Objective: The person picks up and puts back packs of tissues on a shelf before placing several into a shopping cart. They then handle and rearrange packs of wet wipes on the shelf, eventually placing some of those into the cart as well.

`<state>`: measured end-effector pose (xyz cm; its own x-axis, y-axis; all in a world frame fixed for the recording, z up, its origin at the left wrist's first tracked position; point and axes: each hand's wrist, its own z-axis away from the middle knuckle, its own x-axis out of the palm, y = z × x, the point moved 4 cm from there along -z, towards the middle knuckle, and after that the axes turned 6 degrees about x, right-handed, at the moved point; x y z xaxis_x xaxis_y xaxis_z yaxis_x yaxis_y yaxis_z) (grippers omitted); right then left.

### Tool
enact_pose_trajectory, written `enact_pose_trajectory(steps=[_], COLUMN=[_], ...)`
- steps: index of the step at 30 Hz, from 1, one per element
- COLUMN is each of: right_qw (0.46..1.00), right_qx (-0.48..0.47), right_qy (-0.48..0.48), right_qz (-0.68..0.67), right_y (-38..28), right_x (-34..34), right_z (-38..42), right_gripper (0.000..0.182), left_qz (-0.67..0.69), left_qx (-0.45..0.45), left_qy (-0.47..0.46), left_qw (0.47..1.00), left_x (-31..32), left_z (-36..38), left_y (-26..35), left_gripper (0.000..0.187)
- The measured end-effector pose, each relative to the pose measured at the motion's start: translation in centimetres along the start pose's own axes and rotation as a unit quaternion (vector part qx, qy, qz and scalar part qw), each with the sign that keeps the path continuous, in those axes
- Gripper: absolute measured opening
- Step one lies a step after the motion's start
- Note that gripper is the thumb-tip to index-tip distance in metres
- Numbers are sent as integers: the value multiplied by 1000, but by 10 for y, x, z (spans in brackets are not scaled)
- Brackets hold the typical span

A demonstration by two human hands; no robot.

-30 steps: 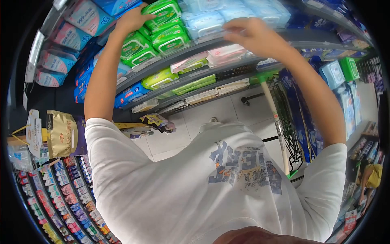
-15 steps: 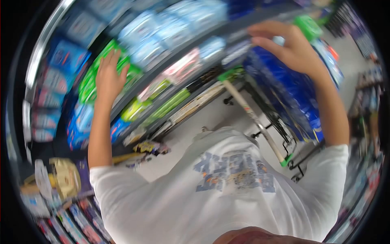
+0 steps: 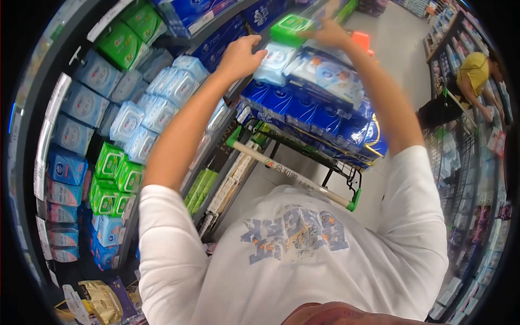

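My left hand (image 3: 241, 58) is raised beside the cart's load, its fingers curved and apart with nothing between them. Just right of its fingertips lies a light-blue wipes pack (image 3: 274, 63). A green wipes pack (image 3: 291, 29) is at the far end of the load. My right hand (image 3: 329, 31) is blurred at that pack's right edge, fingers spread. Below both hands, large blue plastic-wrapped packs (image 3: 319, 116) fill the shopping cart, topped by a blue-and-white pack (image 3: 327, 76). The cart's handle (image 3: 287, 169) runs in front of my shirt.
Shelves on the left hold light-blue wipes packs (image 3: 162, 97) and green packs (image 3: 111, 162). An orange-red item (image 3: 362, 41) shows behind the right wrist. Across the aisle floor (image 3: 387, 35), a person in a yellow top (image 3: 472, 75) leans by another cart and shelves.
My left hand has moved from the green packs on the shelf to the cart's load. My right hand has moved to the green pack on the cart. The view has turned right.
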<state>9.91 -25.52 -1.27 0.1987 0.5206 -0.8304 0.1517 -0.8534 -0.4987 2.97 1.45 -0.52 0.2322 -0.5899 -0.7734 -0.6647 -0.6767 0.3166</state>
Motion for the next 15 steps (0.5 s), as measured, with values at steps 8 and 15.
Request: enact_pose_trajectory(steps=[8,15], right_qw=[978,935], right_qx=[25,-49], right_qy=[-17,19], right_qz=[-205,-351], right_y=[13,-10], right_x=[10,-3], right_z=[-6,4], right_gripper=[85,64], left_qz=[405,515], left_qx=[-370,-352], left_qy=[-39,13], left_qw=[835,781], left_x=[88,75], left_z=[-70,-56], left_y=[-10,1], left_gripper=[26,32])
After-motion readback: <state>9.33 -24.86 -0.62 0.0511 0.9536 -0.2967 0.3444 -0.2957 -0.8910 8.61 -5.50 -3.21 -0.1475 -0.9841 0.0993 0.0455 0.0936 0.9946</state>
